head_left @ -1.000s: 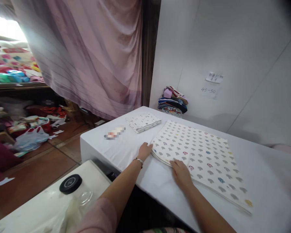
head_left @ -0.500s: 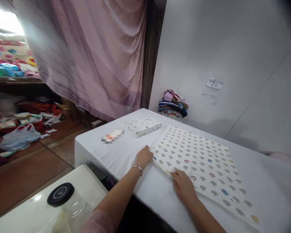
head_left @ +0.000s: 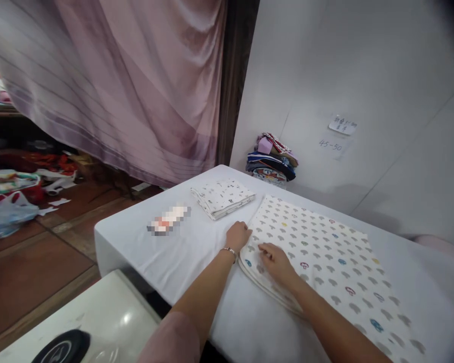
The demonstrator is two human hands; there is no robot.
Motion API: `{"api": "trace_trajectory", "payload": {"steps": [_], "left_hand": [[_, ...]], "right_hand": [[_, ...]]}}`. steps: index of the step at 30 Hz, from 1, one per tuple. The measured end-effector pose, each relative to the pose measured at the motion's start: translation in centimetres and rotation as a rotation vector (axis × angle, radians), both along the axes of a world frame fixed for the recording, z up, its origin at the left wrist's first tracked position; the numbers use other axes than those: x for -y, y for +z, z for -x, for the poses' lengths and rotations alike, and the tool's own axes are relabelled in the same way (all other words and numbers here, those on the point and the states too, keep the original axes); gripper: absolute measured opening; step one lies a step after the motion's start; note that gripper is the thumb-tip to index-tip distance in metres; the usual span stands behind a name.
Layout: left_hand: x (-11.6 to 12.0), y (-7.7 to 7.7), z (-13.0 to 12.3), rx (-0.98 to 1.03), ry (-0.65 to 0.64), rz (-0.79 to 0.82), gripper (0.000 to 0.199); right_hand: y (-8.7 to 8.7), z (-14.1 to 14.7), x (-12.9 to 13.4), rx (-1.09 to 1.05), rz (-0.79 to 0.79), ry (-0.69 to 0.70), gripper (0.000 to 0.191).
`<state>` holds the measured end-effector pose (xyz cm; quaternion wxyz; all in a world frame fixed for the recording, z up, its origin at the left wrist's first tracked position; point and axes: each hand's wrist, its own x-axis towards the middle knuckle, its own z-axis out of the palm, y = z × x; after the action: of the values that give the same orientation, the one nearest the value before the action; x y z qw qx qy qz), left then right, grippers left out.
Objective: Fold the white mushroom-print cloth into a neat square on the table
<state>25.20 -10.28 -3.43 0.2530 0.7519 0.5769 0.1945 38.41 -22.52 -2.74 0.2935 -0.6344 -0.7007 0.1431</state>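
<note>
A white cloth printed with grey, blue, red and yellow mushroom shapes lies folded in layers across the table. At its left edge is my left hand, wearing a bracelet, its fingers closed at the cloth's border. My right hand rests over the cloth's near left part, its fingers loosely bent and apart, holding nothing I can see. Below it, the cloth's near edge curves outward and shows its stacked layers. Farther back lies a smaller folded white cloth with small dark prints, untouched.
The table has a white cover. A blurred-out object lies on its left side. Folded clothes are stacked by the wall. At lower left, a black lid sits over a pale surface. A pink curtain hangs behind.
My left hand has shifted up along the cloth's left edge. My right hand has moved from the near edge up and inward over the cloth. The near left edge now bows outward.
</note>
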Motion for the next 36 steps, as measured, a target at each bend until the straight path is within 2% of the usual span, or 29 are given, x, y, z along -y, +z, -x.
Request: {"api": "trace_trajectory", "payload": {"steps": [3, 5, 8, 11, 13, 16, 21, 24, 27, 31, 34, 36], "left_hand": [[-0.3, -0.7, -0.3, 0.008, 0.004, -0.032, 0.017], [-0.3, -1.0, -0.2, 0.019, -0.006, -0.05, 0.015], [-0.3, -1.3, 0.1, 0.032, -0.027, -0.072, 0.011], [-0.2, -1.4, 0.2, 0.042, -0.044, -0.073, 0.009], [-0.1, -1.4, 0.2, 0.049, -0.054, -0.071, 0.008], [0.0, -1.3, 0.2, 0.065, -0.078, -0.09, 0.008], [0.2, -1.2, 0.2, 0.104, -0.1, -0.156, 0.01], [0.2, -1.2, 0.2, 0.125, -0.103, -0.164, 0.011], [0.2, -1.2, 0.2, 0.152, -0.128, -0.132, 0.011], [-0.3, -1.2, 0.4, 0.192, -0.129, -0.061, 0.017], [-0.7, -1.3, 0.6, 0.191, -0.061, -0.077, 0.024], [-1.0, -1.5, 0.7, 0.162, -0.067, -0.099, 0.023]], "right_hand": [[-1.2, -1.0, -3.0, 0.103, -0.076, -0.082, 0.039], [-2.2, -1.4, -4.1, 0.204, -0.073, -0.115, 0.04], [-3.7, -1.2, -4.5, 0.322, -0.045, -0.145, 0.039], [-4.6, -1.1, -4.3, 0.325, -0.048, -0.165, 0.038], [-4.3, -1.2, -4.4, 0.249, -0.067, -0.168, 0.035], [-2.8, -1.2, -5.4, 0.074, -0.075, -0.218, 0.029], [-0.1, 0.0, -8.9, -0.144, 0.243, -0.344, 0.03], [0.0, 0.3, -11.0, -0.21, 0.371, -0.346, 0.033], [-0.5, -0.1, -12.2, -0.333, 0.489, -0.363, 0.027], [-0.6, -0.6, -12.1, -0.435, 0.542, -0.367, 0.017], [-0.1, -0.6, -11.7, -0.488, 0.544, -0.368, 0.015], [0.1, -0.5, -11.5, -0.51, 0.543, -0.368, 0.016]]}}
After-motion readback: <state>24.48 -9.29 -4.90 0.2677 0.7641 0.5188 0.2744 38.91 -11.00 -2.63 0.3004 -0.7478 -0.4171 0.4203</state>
